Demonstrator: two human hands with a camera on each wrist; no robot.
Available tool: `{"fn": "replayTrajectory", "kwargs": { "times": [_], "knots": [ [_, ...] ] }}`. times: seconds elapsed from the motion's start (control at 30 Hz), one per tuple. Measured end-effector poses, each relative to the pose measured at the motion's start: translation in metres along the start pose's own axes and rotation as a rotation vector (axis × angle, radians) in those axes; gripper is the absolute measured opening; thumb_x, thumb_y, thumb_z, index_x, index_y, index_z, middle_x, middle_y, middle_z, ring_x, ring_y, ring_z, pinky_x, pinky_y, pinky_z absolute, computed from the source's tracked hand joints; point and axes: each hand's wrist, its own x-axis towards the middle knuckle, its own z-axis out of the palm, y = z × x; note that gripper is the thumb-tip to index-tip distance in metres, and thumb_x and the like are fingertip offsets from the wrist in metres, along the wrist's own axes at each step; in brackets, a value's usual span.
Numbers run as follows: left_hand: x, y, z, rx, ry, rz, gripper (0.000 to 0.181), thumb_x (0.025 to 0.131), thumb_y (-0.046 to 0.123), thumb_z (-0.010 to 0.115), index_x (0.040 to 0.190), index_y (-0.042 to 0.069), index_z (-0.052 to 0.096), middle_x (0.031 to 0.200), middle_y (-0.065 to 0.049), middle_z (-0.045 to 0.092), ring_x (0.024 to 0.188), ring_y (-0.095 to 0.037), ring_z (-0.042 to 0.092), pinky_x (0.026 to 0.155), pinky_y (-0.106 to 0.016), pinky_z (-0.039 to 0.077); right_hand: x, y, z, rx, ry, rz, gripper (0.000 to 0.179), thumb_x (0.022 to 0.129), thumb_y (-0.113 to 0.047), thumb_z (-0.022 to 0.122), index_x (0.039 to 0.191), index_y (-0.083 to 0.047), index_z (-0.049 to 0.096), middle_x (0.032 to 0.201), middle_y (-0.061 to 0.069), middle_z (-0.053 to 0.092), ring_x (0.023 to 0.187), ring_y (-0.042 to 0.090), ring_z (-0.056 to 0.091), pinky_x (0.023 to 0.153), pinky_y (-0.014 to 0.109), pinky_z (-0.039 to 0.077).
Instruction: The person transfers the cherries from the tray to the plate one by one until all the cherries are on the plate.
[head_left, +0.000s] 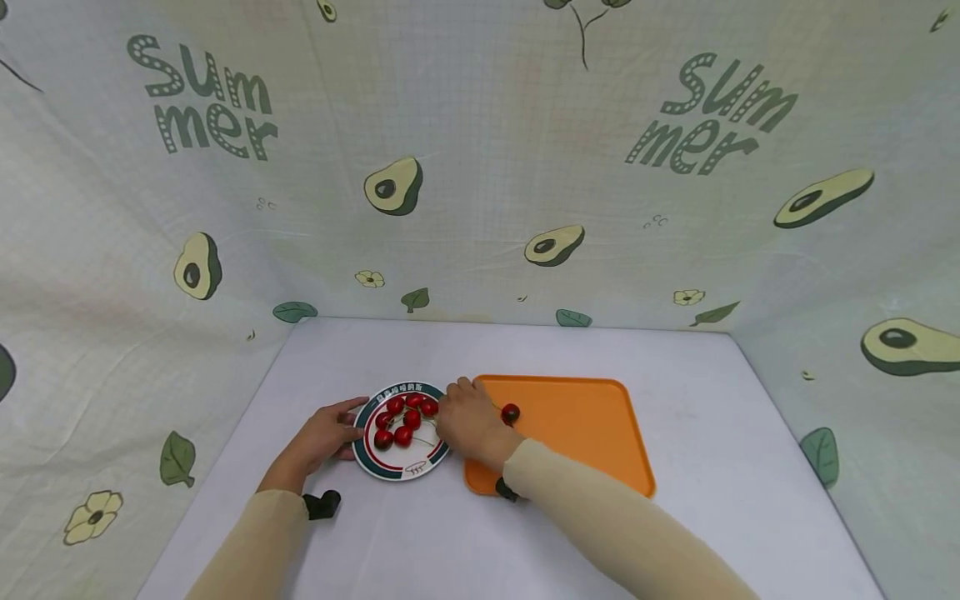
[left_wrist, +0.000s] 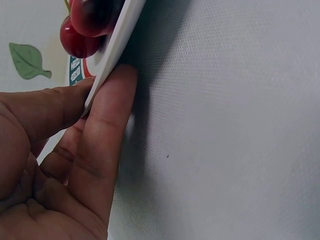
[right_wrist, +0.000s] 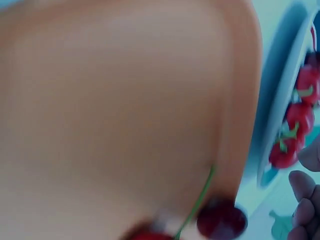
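Observation:
My left hand (head_left: 324,435) pinches the left rim of a round plate (head_left: 384,474), white with a green and red border. In the left wrist view the thumb lies on the rim and fingers (left_wrist: 102,135) are under it. The plate bears several red cherries (head_left: 403,436) with thin stems. At the plate's right edge is my right hand (head_left: 472,423), its fingers bent down close to the cherries. In the right wrist view its fingertips (right_wrist: 301,184) are beside a cherry (right_wrist: 284,153) on the plate; I cannot tell whether they pinch a stem.
An orange tray (head_left: 570,433) lies right of the plate, partly under my right forearm. On it a dark cherry (head_left: 511,413) shows beside my right hand; a second, red cherry (right_wrist: 150,235) shows in the right wrist view. A printed cloth (head_left: 480,167) hangs behind the white table (head_left: 420,542).

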Motion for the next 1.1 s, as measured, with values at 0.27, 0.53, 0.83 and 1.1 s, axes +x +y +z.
{"fn": "replayTrajectory", "kwargs": {
  "times": [0.27, 0.53, 0.83, 1.1],
  "knots": [
    [0.002, -0.001, -0.001, -0.003, 0.002, -0.008, 0.069, 0.099, 0.002, 0.068, 0.162, 0.017, 0.044, 0.145, -0.029, 0.05, 0.089, -0.022, 0.067, 0.072, -0.031, 0.063, -0.018, 0.05, -0.005, 0.022, 0.12, -0.072, 0.018, 0.101, -0.026, 0.067, 0.092, -0.01, 0.072, 0.085, 0.001, 0.056, 0.086, 0.022, 0.046, 0.072, 0.032, 0.035],
    [0.003, -0.001, -0.003, 0.012, 0.005, -0.008, 0.069, 0.099, 0.003, 0.068, 0.162, 0.017, 0.044, 0.147, -0.03, 0.049, 0.095, -0.025, 0.067, 0.072, -0.03, 0.063, -0.035, 0.086, 0.002, 0.02, 0.031, -0.164, 0.017, 0.104, -0.029, 0.065, 0.105, -0.015, 0.075, 0.099, 0.0, 0.063, 0.093, 0.02, 0.048, 0.079, 0.032, 0.044],
    [0.004, -0.002, 0.0, 0.008, 0.008, -0.01, 0.069, 0.099, 0.003, 0.068, 0.162, 0.016, 0.044, 0.146, -0.03, 0.049, 0.092, -0.024, 0.067, 0.072, -0.03, 0.063, -0.038, 0.092, 0.011, 0.128, -0.122, -0.099, 0.028, 0.108, -0.033, 0.051, 0.1, -0.018, 0.074, 0.093, -0.003, 0.05, 0.094, 0.02, 0.042, 0.084, 0.035, 0.038],
    [0.004, -0.003, 0.0, 0.02, 0.007, -0.003, 0.068, 0.099, 0.004, 0.069, 0.161, 0.016, 0.044, 0.144, -0.029, 0.05, 0.096, -0.025, 0.066, 0.073, -0.03, 0.063, -0.047, 0.106, 0.012, 0.155, -0.187, -0.011, 0.035, 0.109, -0.031, 0.044, 0.107, -0.02, 0.077, 0.095, -0.002, 0.051, 0.093, 0.021, 0.04, 0.082, 0.035, 0.034]
  ]
}}
